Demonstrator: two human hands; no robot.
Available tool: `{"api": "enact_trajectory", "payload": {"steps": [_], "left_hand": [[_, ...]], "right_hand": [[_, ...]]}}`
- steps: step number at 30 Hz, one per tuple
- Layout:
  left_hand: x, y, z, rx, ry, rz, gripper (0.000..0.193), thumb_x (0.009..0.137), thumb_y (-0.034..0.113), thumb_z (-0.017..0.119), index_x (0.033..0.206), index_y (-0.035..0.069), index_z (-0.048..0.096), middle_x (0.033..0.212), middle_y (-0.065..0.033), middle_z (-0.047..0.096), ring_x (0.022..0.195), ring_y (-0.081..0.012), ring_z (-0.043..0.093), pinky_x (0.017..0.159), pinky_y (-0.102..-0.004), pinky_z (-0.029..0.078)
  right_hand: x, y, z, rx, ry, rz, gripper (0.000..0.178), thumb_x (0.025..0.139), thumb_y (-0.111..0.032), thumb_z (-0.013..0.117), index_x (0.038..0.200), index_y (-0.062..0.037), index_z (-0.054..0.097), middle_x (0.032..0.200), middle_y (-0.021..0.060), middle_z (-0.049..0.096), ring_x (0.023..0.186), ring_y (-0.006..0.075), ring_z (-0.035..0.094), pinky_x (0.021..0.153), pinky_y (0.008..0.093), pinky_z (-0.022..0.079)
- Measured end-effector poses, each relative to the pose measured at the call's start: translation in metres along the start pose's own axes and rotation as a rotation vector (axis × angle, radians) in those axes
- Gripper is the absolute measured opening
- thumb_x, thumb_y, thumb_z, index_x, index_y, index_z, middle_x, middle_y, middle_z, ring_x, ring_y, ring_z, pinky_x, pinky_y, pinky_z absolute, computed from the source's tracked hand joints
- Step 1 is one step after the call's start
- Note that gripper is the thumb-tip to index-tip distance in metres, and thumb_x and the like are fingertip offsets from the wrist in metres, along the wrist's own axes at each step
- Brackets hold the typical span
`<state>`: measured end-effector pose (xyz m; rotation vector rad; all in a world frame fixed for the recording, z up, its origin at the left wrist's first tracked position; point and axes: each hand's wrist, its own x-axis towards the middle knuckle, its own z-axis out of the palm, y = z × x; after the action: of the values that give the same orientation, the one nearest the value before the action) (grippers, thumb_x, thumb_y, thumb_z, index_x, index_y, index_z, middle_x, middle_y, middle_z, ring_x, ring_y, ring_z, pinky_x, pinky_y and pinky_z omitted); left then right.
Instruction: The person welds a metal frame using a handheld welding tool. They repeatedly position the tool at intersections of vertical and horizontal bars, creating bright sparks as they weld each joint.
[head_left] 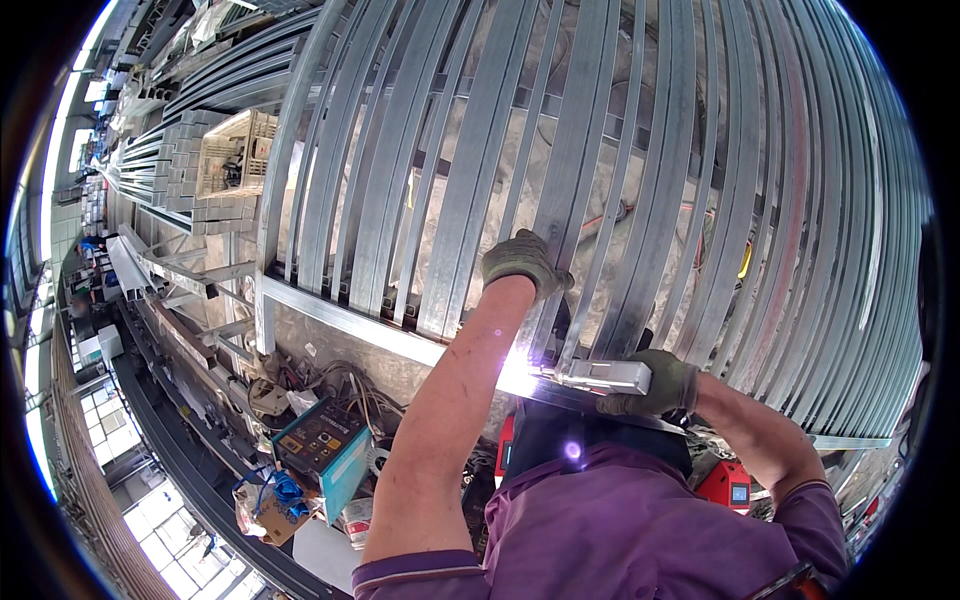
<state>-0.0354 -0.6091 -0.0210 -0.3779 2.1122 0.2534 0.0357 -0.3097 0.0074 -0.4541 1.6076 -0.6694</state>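
Observation:
A gloved right hand, my right hand, is closed round a silver handheld welding gun. A bright white-violet arc glares at the gun's tip, by the near rail of a metal frame, and washes out the joint there. Farther up, my left hand, also gloved, grips a flat grey metal tube that runs away from me across the frame. Its fingers curl over the tube's edge, with the thumb toward the right. Parallel tubes of wide and narrow widths lie on both sides of it.
A teal-sided machine with cables stands at lower left. Red equipment sits close by my right side. Beyond the frame's left edge, a cream plastic crate rests on stacked tubes. Cables cross the floor under the frame.

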Motion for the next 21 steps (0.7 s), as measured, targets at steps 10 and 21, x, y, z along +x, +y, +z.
{"api": "enact_trajectory", "payload": {"steps": [10, 21], "left_hand": [[-0.002, 0.000, 0.000, 0.000, 0.009, 0.002, 0.099, 0.082, 0.070, 0.089, 0.146, 0.000, 0.059, 0.130, -0.0207, 0.079, 0.124, -0.0329, 0.079, 0.104, -0.0432, 0.063], [-0.004, 0.002, -0.004, -0.004, -0.022, -0.022, 0.102, 0.082, 0.069, 0.089, 0.148, -0.002, 0.058, 0.132, -0.0210, 0.079, 0.124, -0.0322, 0.079, 0.105, -0.0425, 0.063]], "right_hand": [[0.000, 0.012, 0.003, -0.042, 0.014, -0.009, 0.077, 0.083, -0.071, 0.090, 0.134, -0.0152, 0.080, 0.092, 0.0106, 0.082, 0.082, 0.0251, 0.081, 0.078, 0.0399, 0.064], [-0.008, 0.001, -0.005, -0.040, -0.028, 0.018, 0.071, 0.086, -0.068, 0.089, 0.133, -0.0156, 0.081, 0.097, 0.0125, 0.084, 0.090, 0.0275, 0.082, 0.082, 0.0407, 0.064]]}}
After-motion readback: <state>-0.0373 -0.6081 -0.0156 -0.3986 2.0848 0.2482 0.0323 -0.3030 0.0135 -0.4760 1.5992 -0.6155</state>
